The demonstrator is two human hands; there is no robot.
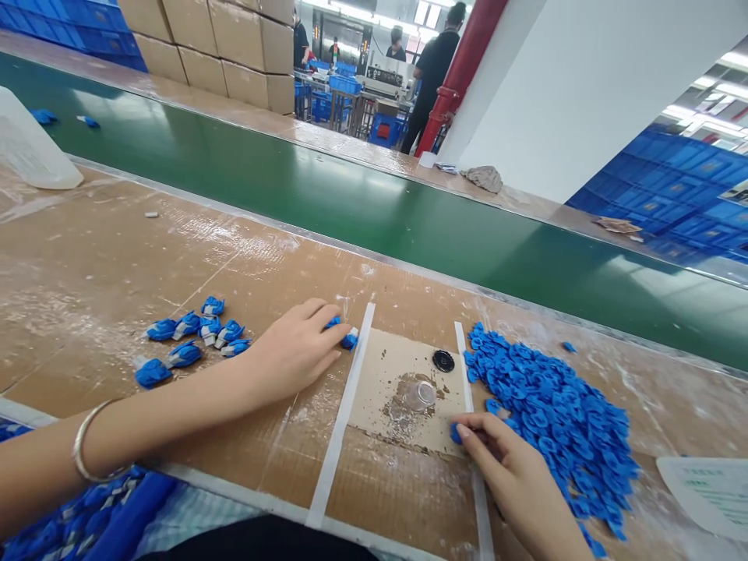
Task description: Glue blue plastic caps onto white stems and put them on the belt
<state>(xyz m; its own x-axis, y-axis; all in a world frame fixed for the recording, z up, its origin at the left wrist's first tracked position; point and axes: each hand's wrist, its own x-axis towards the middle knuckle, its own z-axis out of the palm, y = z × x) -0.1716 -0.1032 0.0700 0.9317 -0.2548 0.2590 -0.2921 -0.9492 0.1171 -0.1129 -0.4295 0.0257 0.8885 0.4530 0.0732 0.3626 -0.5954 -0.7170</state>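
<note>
My right hand (508, 463) pinches a small blue plastic piece (456, 434) between thumb and fingertips, at the right edge of a cardboard pad (374, 374). On this pad stands a small clear plastic cup-like piece (421, 396), with a black round cap (443, 361) behind it. To the left, my left hand (301, 343) lies low over the table with fingers apart, touching two blue-and-white pieces (349, 340), which its fingers partly cover. Beyond my left forearm sit several blue-and-white pieces (185, 353). A big heap of blue pieces (543, 397) spreads beside my right hand.
White tape strips (342, 421) flank the pad. Behind the table runs a green conveyor belt (327, 195) carrying a few blue pieces. White plastic containers (35, 148) stand at both sides. Cardboard boxes (234, 47) and a person in dark clothes (435, 70) are farther back.
</note>
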